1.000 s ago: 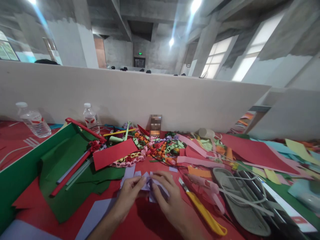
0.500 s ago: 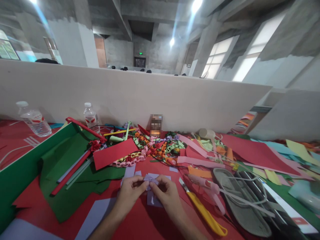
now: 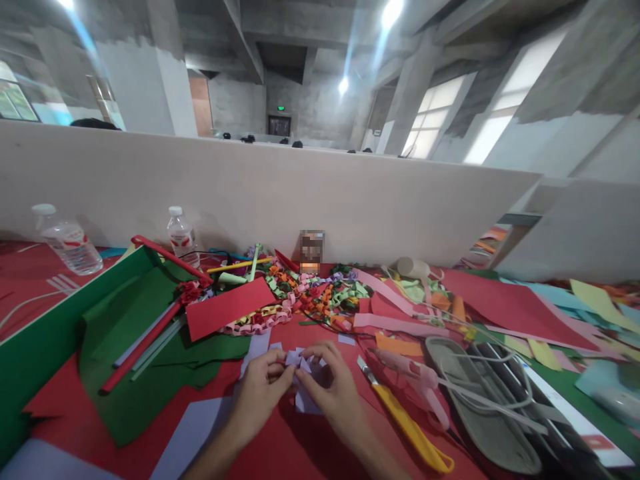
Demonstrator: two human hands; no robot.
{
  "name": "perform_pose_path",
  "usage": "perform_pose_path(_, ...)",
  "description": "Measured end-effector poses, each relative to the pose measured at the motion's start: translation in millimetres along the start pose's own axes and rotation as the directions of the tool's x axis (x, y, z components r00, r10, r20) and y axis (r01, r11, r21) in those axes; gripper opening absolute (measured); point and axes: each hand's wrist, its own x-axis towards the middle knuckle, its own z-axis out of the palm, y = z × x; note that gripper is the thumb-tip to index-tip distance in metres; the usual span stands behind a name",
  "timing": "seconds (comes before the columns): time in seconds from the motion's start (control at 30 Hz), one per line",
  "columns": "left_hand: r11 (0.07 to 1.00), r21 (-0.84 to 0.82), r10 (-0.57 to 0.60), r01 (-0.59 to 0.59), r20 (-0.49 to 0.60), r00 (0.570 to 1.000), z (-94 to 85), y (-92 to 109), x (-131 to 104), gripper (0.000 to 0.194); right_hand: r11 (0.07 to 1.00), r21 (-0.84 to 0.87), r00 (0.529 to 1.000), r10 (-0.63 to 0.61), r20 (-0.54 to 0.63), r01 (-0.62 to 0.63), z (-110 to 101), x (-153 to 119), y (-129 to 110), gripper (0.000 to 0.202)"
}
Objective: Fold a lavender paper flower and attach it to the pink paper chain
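A small folded piece of lilac paper (image 3: 297,361) is pinched between my two hands, low in the middle of the view. My left hand (image 3: 265,387) grips its left side with thumb and fingertips. On the other side, my right hand (image 3: 330,383) closes on it in the same way, partly covering the folds. Just beneath my hands lies a flat lilac paper square (image 3: 306,403) on the red table covering (image 3: 280,447). More lilac sheets (image 3: 193,433) lie to the left of my left wrist.
Right of my hands lie a yellow-handled craft knife (image 3: 405,420), blade out, and a pink glue gun (image 3: 423,377). Paper chains (image 3: 320,300) heap up at the back. A green board (image 3: 65,333) edges the left; two water bottles (image 3: 181,233) stand near the white partition (image 3: 250,187).
My fingers have shifted slightly on the lilac paper, and its folds now stand up more between them. The right fingers have lifted a little. Everything else stays in place.
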Motion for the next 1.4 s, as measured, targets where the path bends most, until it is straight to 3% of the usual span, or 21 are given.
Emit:
perform_pose_path(0.13, 0.999, 0.025, -0.029, 0.028, 0.034, 0.999, 0.2, 0.3, -0.2, 0.038, 1.000, 0.018, 1.000, -0.016, -0.004, 0.016, -2.0, 0.0, -1.0, 0.010)
perform_pose_path(0.3, 0.989, -0.048, -0.140, 0.143, 0.064, 0.988, 4.1, 5.5, -2.5, 0.043, 0.998, -0.040, 0.998, -0.057, -0.037, 0.055, -2.9, -0.5, 3.1, 0.012)
perform_pose_path(0.43, 0.982, -0.062, -0.176, 0.176, 0.019, 0.984, 6.0, 15.4, -4.7, 0.048, 0.970, -0.139, 0.979, -0.201, 0.016, 0.202, -8.2, -0.2, 5.9, 0.014)
perform_pose_path(0.53, 0.981, -0.088, -0.173, 0.172, -0.004, 0.985, 6.6, 21.5, -5.6, 0.050, 0.868, -0.314, 0.923, -0.357, 0.145, 0.385, -18.4, 0.7, 7.0, 0.025)
perform_pose_path(0.67, 0.983, -0.101, -0.152, 0.151, -0.004, 0.988, 6.4, 23.0, -5.8, 0.046, 0.647, -0.498, 0.817, -0.466, 0.340, 0.577, -31.7, 4.0, 8.7, 0.037)
perform_pose_path(0.77, 0.981, -0.118, -0.152, 0.152, 0.009, 0.988, 5.6, 21.7, -5.9, 0.045, 0.621, -0.498, 0.796, -0.481, 0.369, 0.606, -33.6, 4.9, 7.6, 0.040)
perform_pose_path(0.87, 0.990, -0.095, -0.106, 0.106, 0.007, 0.994, 4.6, 20.5, -5.5, 0.043, 0.794, -0.374, 0.877, -0.415, 0.243, 0.479, -26.1, 2.0, 3.1, 0.036)
perform_pose_path(0.93, 0.994, -0.082, -0.068, 0.068, 0.010, 0.998, 3.9, 19.5, -4.8, 0.042, 0.936, -0.213, 0.960, -0.263, 0.100, 0.279, -17.1, -0.8, 0.8, 0.029)
perform_pose_path(1.0, 0.996, -0.080, -0.047, 0.048, 0.009, 0.999, 3.2, 17.9, -3.7, 0.041, 0.998, -0.002, 0.998, -0.056, -0.011, 0.056, -7.5, -2.5, 0.8, 0.024)
perform_pose_path(1.07, 0.998, -0.066, -0.026, 0.026, 0.005, 1.000, 2.3, 16.0, -2.5, 0.042, 0.977, 0.187, 0.994, 0.110, -0.007, -0.106, 0.3, -2.3, 2.8, 0.030)
perform_pose_path(1.13, 1.000, -0.010, 0.001, -0.001, -0.005, 1.000, 1.1, 14.0, -1.8, 0.043, 0.946, 0.266, 0.982, 0.181, 0.045, -0.187, 4.8, -0.8, 5.2, 0.035)
perform_pose_path(1.3, 0.950, 0.292, 0.130, -0.113, -0.040, 0.991, -2.2, 12.4, -2.5, 0.045, 0.946, 0.224, 0.972, 0.227, 0.060, -0.234, 4.8, 1.9, 5.6, 0.043)
perform_pose_path(1.4, 0.919, 0.372, 0.160, -0.131, -0.049, 0.986, -2.3, 13.9, -3.2, 0.046, 0.946, 0.210, 0.968, 0.245, 0.044, -0.249, 3.4, 1.3, 4.9, 0.043)
